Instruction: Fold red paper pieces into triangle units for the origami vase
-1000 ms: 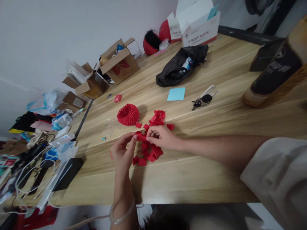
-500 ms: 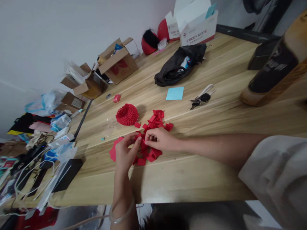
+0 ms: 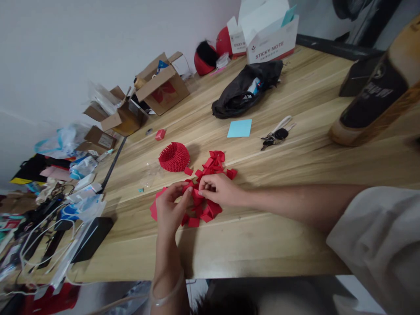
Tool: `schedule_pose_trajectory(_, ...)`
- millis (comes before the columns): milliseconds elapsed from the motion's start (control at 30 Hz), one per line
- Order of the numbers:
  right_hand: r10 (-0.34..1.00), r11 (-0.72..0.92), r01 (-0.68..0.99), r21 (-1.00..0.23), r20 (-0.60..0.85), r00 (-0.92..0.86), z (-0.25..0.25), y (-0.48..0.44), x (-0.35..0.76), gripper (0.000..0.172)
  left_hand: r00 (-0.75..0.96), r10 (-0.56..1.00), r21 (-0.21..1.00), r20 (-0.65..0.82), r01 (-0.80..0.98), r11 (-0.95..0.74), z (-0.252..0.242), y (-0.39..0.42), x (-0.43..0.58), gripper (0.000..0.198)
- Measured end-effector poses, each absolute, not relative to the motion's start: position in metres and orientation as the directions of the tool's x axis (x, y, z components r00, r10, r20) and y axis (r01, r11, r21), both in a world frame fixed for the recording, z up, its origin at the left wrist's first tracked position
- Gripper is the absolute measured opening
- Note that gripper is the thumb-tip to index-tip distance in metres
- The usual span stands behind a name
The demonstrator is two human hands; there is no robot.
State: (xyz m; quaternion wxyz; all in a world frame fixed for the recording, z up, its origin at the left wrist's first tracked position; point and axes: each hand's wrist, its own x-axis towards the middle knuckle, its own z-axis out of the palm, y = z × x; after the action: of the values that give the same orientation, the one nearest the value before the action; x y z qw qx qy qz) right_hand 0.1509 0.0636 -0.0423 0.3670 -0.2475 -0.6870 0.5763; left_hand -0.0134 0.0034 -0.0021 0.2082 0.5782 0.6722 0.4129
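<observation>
My left hand (image 3: 169,208) pinches a small red paper piece (image 3: 194,191) between thumb and fingers. From the other side, the fingertips of my right hand (image 3: 219,189) are closed on the same piece. Fingers partly cover it, so its exact shape is hard to make out. Around and beneath both hands lie several loose folded red paper pieces (image 3: 211,211). Flat red paper (image 3: 153,210) shows at the left edge of my left hand. Just beyond the hands stands a round, bowl-like red basket (image 3: 179,161) built of many pointed folded paper units.
Past the pile lie a blue sticky note (image 3: 239,128), keys (image 3: 275,136) and a black plastic bag (image 3: 246,94). A large bottle (image 3: 370,96) stands at the right. Open cardboard boxes (image 3: 167,89) line the back. Cables and a black box (image 3: 93,239) crowd the left.
My left hand has shifted very slightly left, and the fingers have adjusted a little around the red paper piece. Everything else on the table looks the same.
</observation>
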Motion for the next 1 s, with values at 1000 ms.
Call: schedule_pose_trajectory(1000, 0.717, 0.153, -0.240, -0.959, 0.275, -0.641, -0.0333, 0.0627, 0.1558, 0.017, -0.194, 0.924, 0.750, 0.329, 0.648, -0.131, 0.0008, -0.0005, -0.0124, 0.010)
